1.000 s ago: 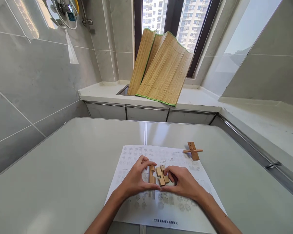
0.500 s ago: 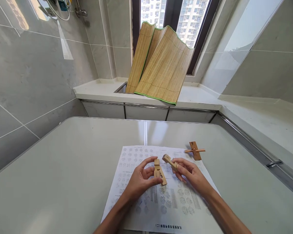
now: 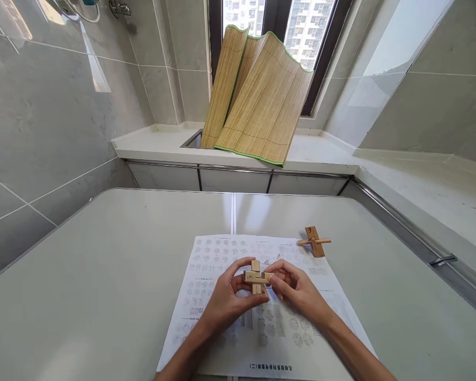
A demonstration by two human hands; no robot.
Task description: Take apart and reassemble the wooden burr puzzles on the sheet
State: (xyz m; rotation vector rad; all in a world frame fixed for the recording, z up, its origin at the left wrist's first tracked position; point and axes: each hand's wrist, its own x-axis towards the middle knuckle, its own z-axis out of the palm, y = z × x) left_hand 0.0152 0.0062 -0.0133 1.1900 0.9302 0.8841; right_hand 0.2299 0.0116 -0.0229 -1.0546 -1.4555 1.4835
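Observation:
Over the printed sheet [image 3: 222,354], my left hand [image 3: 230,291] grips notched wooden puzzle pieces [image 3: 255,266] between thumb and fingers, one piece standing upright. My right hand [image 3: 291,286] pinches the right end of another notched wooden puzzle piece [image 3: 257,279]. This piece lies crosswise against the front of the upright one, its left end close to my left fingers. Whether the notches are engaged I cannot tell. My fingertips partly hide the pieces. Past the right hand, a flat brown wooden piece with a rod across it [image 3: 314,242] rests at the sheet's upper right corner.
The sheet of small diagrams lies on a pale glossy table [image 3: 103,275] with a centre seam [image 3: 233,214]. Behind it is a white ledge [image 3: 154,151], where a bamboo mat [image 3: 262,100] leans by the window. A tiled wall [image 3: 63,121] stands at the left.
My right hand has moved left and turned its puzzle piece from a slant beside the left hand's pieces to lying level across them. The view has shifted slightly.

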